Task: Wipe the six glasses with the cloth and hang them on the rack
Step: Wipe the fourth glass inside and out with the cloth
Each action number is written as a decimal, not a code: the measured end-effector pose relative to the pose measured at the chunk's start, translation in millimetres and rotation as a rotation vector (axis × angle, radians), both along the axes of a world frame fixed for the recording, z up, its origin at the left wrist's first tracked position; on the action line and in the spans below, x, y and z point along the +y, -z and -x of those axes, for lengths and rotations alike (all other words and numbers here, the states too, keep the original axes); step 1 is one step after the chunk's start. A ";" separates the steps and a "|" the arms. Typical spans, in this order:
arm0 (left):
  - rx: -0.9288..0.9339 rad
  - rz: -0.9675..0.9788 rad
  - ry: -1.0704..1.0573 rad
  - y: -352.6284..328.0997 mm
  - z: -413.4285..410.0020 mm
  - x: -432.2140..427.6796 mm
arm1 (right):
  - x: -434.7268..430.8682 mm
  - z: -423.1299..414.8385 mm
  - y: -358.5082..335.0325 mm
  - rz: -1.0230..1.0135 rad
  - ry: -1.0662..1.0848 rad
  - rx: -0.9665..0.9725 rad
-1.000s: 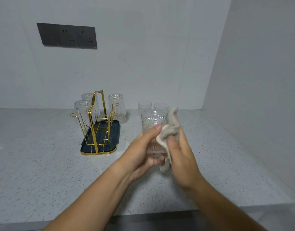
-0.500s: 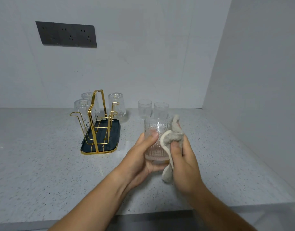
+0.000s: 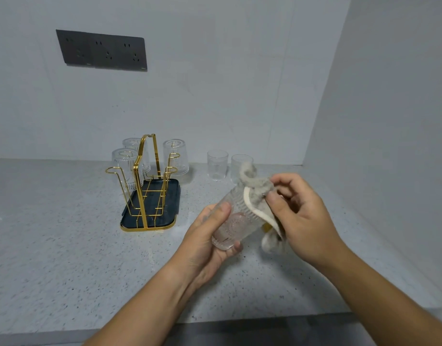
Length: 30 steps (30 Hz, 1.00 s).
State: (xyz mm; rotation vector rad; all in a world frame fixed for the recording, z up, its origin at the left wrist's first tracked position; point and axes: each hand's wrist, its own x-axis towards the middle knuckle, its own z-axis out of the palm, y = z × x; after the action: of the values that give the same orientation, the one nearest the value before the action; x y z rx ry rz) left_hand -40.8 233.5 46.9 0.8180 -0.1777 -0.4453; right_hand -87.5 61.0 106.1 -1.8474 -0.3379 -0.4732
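- The fingers (image 3: 272, 197) of the right hand (image 3: 304, 221) were pinched together on a grey cloth (image 3: 256, 189), bunching it against the mouth of the glass. A loose tail of the cloth hung below the palm.
- The left hand (image 3: 205, 243) was clamped round the lower half of a ribbed glass (image 3: 236, 222), with the thumb across its upper wall, the fingertips showing under the base, and the base close to the palm.
- The glass was held clear above the worktop (image 3: 65, 245), just right of the frame's centre. Its long axis ran from the base at lower left to the mouth at upper right, so the mouth pointed at the right hand and away from the rack.
- Both forearms came in from the bottom edge and met at the glass, the left from lower left and the right from lower right.
- The gold wire rack (image 3: 145, 181) stood on its dark tray (image 3: 150, 217) at centre left, well apart from the held glass and on the left hand's side. That hand was the nearer one, so it would probably do the hanging, after turning the glass mouth down.
- Three hung glasses (image 3: 176, 158) sat inverted on the rack's far hooks, while the near-left hook was bare.
- Two upright glasses (image 3: 217, 164) waited on the worktop just behind the cloth.
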 end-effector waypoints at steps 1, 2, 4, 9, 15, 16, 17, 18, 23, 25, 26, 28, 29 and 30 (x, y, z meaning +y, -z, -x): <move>0.011 0.005 -0.012 -0.3 0.2 1.0 | -1.4 2.1 2.3 0.056 -0.023 0.015; 0.018 0.011 -0.017 -0.9 0.9 1.9 | -3.6 4.1 4.5 0.104 -0.054 0.044; 0.022 0.026 -0.010 -3.2 2.3 3.7 | -9.0 5.3 6.1 0.181 -0.103 0.107; -0.024 -0.078 -0.014 -7.2 -0.9 8.0 | -11.0 5.3 0.7 0.468 -0.276 0.124; -0.008 -0.170 0.042 -17.0 2.5 11.8 | -8.1 1.8 -19.5 0.631 -0.450 0.324; -0.012 -0.181 0.043 -20.1 3.1 12.3 | -6.8 0.8 -23.9 0.677 -0.467 0.333; -0.017 -0.193 0.036 -23.2 4.0 12.2 | -5.4 0.0 -27.5 0.714 -0.480 0.337; -0.027 -0.204 0.021 -26.2 4.5 11.6 | -4.3 -1.5 -30.4 0.736 -0.490 0.337; -0.115 -0.298 -0.069 -30.8 11.5 10.4 | 0.5 -3.6 -33.3 0.720 -0.493 0.358; -0.147 -0.329 -0.091 -28.6 14.4 9.8 | 0.7 -3.9 -31.3 0.649 -0.517 0.403; -0.152 -0.335 -0.102 -27.0 14.6 9.0 | 0.5 -4.4 -31.5 0.598 -0.531 0.427; -0.158 -0.352 -0.114 -24.9 16.8 8.4 | 0.4 -4.6 -31.5 0.473 -0.554 0.489; -0.167 -0.355 -0.112 -24.2 16.9 7.7 | -0.8 -5.2 -32.7 0.413 -0.558 0.525; -0.165 -0.346 -0.111 -22.4 17.4 7.5 | -2.2 -5.2 -33.3 0.355 -0.565 0.571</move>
State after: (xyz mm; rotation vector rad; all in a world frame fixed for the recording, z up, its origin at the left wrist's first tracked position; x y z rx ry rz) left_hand -58.2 241.0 69.4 1.1996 -0.2098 -0.3065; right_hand -82.3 58.8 139.4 -2.0193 -0.5454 0.5253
